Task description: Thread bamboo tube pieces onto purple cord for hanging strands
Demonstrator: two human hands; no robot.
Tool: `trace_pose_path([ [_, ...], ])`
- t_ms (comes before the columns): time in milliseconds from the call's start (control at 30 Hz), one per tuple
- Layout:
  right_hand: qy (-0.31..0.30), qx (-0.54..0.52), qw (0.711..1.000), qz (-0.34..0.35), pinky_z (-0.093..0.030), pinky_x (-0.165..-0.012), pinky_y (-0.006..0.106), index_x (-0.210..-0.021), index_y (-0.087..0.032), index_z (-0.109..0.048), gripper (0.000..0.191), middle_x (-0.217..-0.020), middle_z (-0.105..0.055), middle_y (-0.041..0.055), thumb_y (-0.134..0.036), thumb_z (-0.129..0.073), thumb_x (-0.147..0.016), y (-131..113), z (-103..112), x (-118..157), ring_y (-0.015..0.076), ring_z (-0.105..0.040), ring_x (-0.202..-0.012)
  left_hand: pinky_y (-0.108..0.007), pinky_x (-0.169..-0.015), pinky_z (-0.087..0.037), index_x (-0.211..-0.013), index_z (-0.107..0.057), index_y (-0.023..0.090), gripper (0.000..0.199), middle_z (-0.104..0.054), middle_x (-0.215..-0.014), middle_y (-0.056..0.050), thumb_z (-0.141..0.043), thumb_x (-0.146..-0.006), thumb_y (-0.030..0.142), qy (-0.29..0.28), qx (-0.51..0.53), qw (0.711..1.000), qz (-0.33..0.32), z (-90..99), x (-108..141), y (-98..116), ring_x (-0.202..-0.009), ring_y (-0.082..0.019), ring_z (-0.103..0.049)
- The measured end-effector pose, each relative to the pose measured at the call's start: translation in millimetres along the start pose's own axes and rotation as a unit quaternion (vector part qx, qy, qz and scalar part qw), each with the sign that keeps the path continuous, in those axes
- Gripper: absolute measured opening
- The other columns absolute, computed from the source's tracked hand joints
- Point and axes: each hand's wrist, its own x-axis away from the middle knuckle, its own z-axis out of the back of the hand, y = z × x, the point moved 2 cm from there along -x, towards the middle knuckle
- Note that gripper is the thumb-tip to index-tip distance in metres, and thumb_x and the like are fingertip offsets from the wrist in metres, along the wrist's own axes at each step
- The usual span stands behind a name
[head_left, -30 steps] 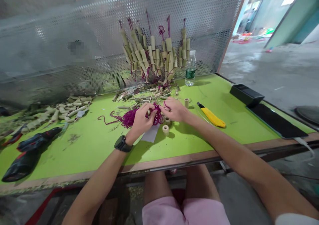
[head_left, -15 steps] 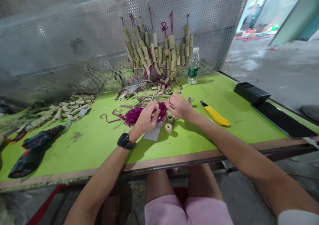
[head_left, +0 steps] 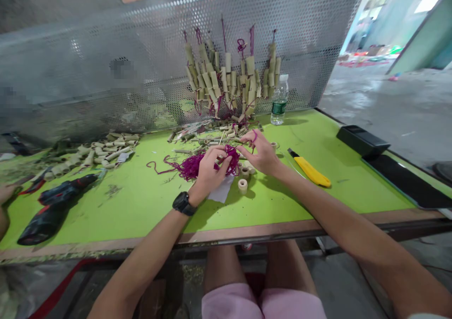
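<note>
A tangled bundle of purple cord [head_left: 190,167] lies on the green table, one loose end trailing left. My left hand [head_left: 211,167], with a black watch on its wrist, is closed on the cord at the bundle's right side. My right hand [head_left: 263,153] is just right of it, its fingers curled with a strand of purple cord looped about them and the thumb stretched toward the bundle. Short bamboo rings [head_left: 242,186] stand below my right hand. Under my left hand lies a piece of white paper [head_left: 221,190].
Strung bamboo pieces [head_left: 213,81] hang on the perforated metal panel [head_left: 148,69]. A water bottle [head_left: 279,100], yellow utility knife [head_left: 312,171], black box [head_left: 363,139] and phone [head_left: 397,180] are right. Left are a power drill [head_left: 58,206], cut bamboo tubes [head_left: 106,150] and another person's hand [head_left: 4,194].
My right hand has lifted slightly from the bundle and its fingers have opened a little, the thumb now apart. My left hand stays on the cord. The camera view has shifted slightly.
</note>
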Motion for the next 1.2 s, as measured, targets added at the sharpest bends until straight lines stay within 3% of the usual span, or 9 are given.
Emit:
trace_pose_path([
  [133,-0.004,-0.020,1.000,-0.015,-0.058,-0.075,0.042,-0.110,-0.024,-0.059,0.011,-0.097,-0.066,0.0073,-0.029,-0.067,-0.106,4,-7,3,0.0240,-0.062,-0.083,-0.043,-0.097,-0.060,-0.093,-0.056,0.024,0.023,-0.075,-0.116,-0.012,-0.061,-0.108,0.040,0.010,0.049,0.999,0.016,0.6,0,1,-0.115,-0.025,-0.072],
  [267,-0.001,-0.036,0.999,-0.002,-0.058,-0.073,0.042,-0.102,-0.025,-0.054,0.011,-0.092,-0.063,0.0052,-0.027,-0.064,-0.105,4,-11,6,0.0231,-0.060,-0.080,-0.031,-0.076,-0.058,-0.097,-0.056,0.023,0.030,-0.072,-0.103,-0.007,-0.062,-0.108,0.051,0.022,0.139,0.984,0.108,-4.4,3,-6,-0.091,-0.018,-0.071],
  [400,0.029,-0.026,0.999,0.022,-0.060,-0.092,0.052,-0.089,-0.026,-0.052,0.022,-0.103,-0.063,0.0099,-0.023,-0.071,-0.098,-6,-8,6,0.0298,-0.063,-0.105,-0.027,-0.065,-0.052,-0.096,-0.056,0.023,0.038,-0.063,-0.087,-0.001,-0.066,-0.105,0.058,0.033,0.183,0.971,0.150,-8.4,3,-10,-0.072,-0.014,-0.059],
  [500,0.010,-0.051,0.998,0.029,-0.059,-0.097,0.056,-0.087,-0.023,-0.061,0.018,-0.112,-0.063,0.0125,-0.025,-0.075,-0.098,-17,-7,8,0.0318,-0.063,-0.113,-0.028,-0.071,-0.056,-0.103,-0.060,0.023,0.035,-0.066,-0.092,-0.003,-0.065,-0.106,0.058,0.027,0.181,0.970,0.158,-7.4,1,-9,-0.078,-0.015,-0.063],
  [633,-0.035,-0.083,0.996,-0.005,-0.062,-0.090,0.053,-0.095,-0.021,-0.071,0.012,-0.107,-0.067,0.0108,-0.027,-0.081,-0.096,-23,-12,11,0.0290,-0.065,-0.102,-0.037,-0.091,-0.062,-0.125,-0.068,0.023,0.034,-0.076,-0.117,-0.011,-0.063,-0.108,0.052,0.005,0.160,0.976,0.147,-5.0,0,-5,-0.106,-0.022,-0.074],
  [733,-0.025,-0.096,0.995,-0.025,-0.063,-0.082,0.047,-0.098,-0.019,-0.072,0.011,-0.102,-0.071,0.0096,-0.025,-0.081,-0.096,-21,-15,12,0.0263,-0.067,-0.094,-0.040,-0.097,-0.063,-0.124,-0.072,0.022,0.033,-0.078,-0.123,-0.013,-0.063,-0.108,0.050,-0.012,0.154,0.977,0.145,-5.6,0,-4,-0.114,-0.025,-0.075],
  [867,-0.042,-0.134,0.989,-0.054,-0.062,-0.070,0.040,-0.100,-0.019,-0.074,0.007,-0.093,-0.076,0.0071,-0.024,-0.078,-0.098,-19,-17,13,0.0226,-0.068,-0.080,-0.037,-0.087,-0.065,-0.111,-0.073,0.021,0.030,-0.080,-0.110,-0.011,-0.068,-0.105,0.050,-0.014,0.181,0.971,0.158,-8.7,1,-7,-0.101,-0.023,-0.077],
  [1033,-0.088,-0.209,0.966,-0.126,-0.052,-0.050,0.032,-0.112,-0.018,-0.075,0.018,-0.092,-0.078,0.0075,-0.032,-0.067,-0.105,-24,-15,12,0.0171,-0.063,-0.063,-0.032,-0.076,-0.061,-0.102,-0.068,0.021,0.031,-0.076,-0.095,-0.006,-0.069,-0.104,0.052,-0.023,0.201,0.968,0.149,-9.8,2,-6,-0.085,-0.019,-0.073],
  [1200,-0.101,-0.186,0.966,-0.149,-0.040,-0.051,0.030,-0.093,-0.019,-0.069,0.019,-0.067,-0.061,-0.0018,-0.034,-0.067,-0.103,-24,-12,11,0.0150,-0.050,-0.055,-0.031,-0.073,-0.058,-0.106,-0.065,0.021,0.028,-0.075,-0.095,-0.006,-0.061,-0.109,0.049,-0.046,0.165,0.978,0.121,-6.6,2,-3,-0.081,-0.018,-0.070],
])
